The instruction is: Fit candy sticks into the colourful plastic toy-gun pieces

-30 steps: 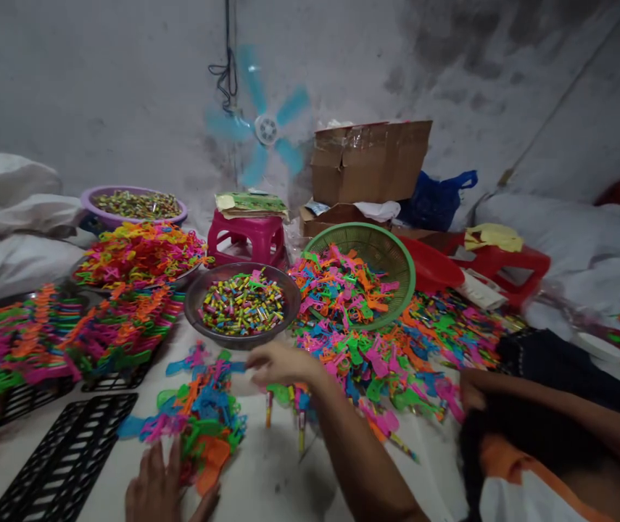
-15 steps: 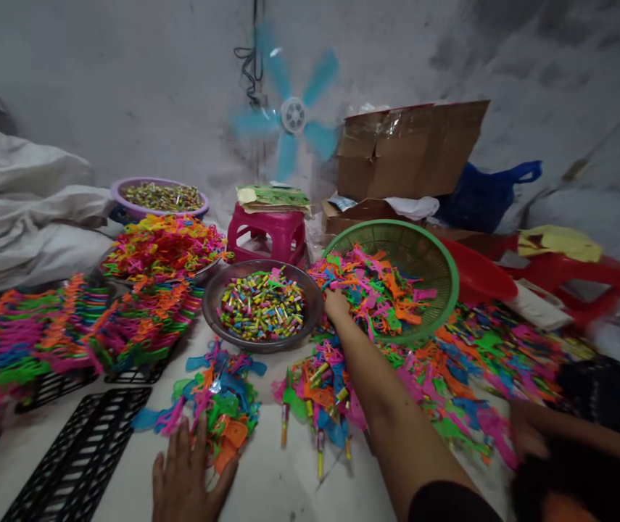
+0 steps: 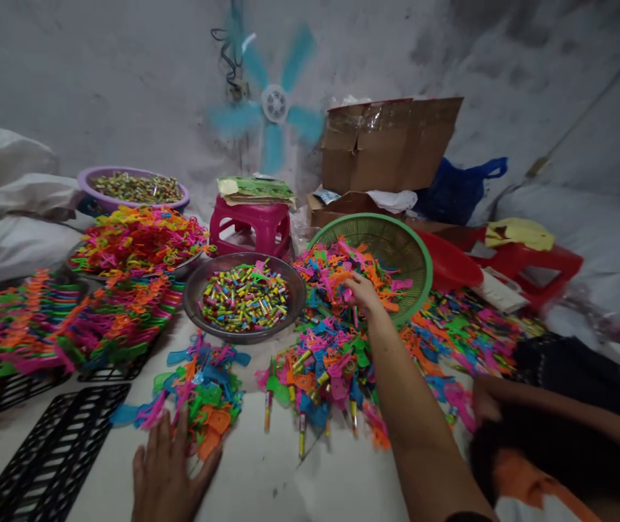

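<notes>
My left hand lies flat on the white tabletop, fingers spread. Its fingertips touch a small heap of colourful plastic pieces, blue, green, pink and orange. My right hand reaches over the front of a green mesh basket, into the bright plastic pieces piled there. Its fingers curl down among them; which piece they hold cannot be made out. Below my right forearm spreads a heap of similar pieces, some joined to short shiny-wrapped tubes. A metal bowl of such tubes stands between my hands.
Black slotted trays lie at left, beside rows of stacked plastic pieces. A purple basin, pink stool, spinning fan and cardboard box stand behind. Another person's arm rests at right.
My right hand has shifted right and nearer me within the basket pile, and pieces now sit on the heap below it. My left hand stays by its heap. The view has turned slightly right.
</notes>
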Tool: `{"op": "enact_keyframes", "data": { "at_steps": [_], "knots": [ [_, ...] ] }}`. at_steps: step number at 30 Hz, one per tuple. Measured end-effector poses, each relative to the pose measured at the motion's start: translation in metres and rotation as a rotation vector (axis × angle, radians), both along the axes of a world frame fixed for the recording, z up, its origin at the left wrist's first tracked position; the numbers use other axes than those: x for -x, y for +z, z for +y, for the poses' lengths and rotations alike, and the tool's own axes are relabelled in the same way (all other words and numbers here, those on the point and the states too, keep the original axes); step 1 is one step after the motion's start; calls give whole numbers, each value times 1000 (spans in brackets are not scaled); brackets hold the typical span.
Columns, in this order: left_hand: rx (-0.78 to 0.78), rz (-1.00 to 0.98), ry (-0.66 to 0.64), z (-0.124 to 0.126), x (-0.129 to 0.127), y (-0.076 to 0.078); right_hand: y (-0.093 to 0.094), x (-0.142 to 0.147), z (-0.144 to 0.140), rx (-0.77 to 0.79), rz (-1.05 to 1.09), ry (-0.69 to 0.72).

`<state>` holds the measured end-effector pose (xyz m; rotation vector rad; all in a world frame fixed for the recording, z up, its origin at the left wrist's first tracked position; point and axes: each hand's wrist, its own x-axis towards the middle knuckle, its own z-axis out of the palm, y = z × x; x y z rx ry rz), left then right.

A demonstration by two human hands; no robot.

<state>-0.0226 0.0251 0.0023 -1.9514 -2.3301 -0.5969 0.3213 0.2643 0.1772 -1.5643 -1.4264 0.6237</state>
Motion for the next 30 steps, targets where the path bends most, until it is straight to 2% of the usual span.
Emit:
{"op": "enact_keyframes", "data": {
  "at_steps": [2,4,7,9,11,12,13,15,18,20,22,25,30],
  "knots": [
    [-46,-50,-2,1,1,3,9,17,-26,-28,53,73],
    [-114,-113,-19,0,1,6,6,50,-63,-57,102,199],
    [-245,-191,-51,-7,1,13,-23,114,-132,-134,169,528],
    [-318,-204,-75,-16,0,16,-49,154,-174,-156,69,628],
    [-357,-161,-128,-26,-4,17,-69,179,-199,-109,-48,764],
    [-355,-118,-173,-30,-6,16,-74,185,-202,-87,-105,829],
    [-336,-69,-225,-33,-8,15,-74,184,-199,-68,-154,869],
    [-260,22,-309,-36,-13,12,-66,169,-175,-12,-247,776],
    [-133,55,-266,-32,-19,7,-42,125,-107,103,-374,309],
    [-102,35,-187,-27,-20,5,-31,95,-60,139,-432,132],
    [-117,22,-140,-24,-19,3,-30,73,-23,211,-491,-3],
    [-179,28,-120,-23,-17,2,-43,59,6,307,-556,-93],
    [-225,19,-146,-26,-15,5,-70,65,13,317,-612,-65]
  ]
}}
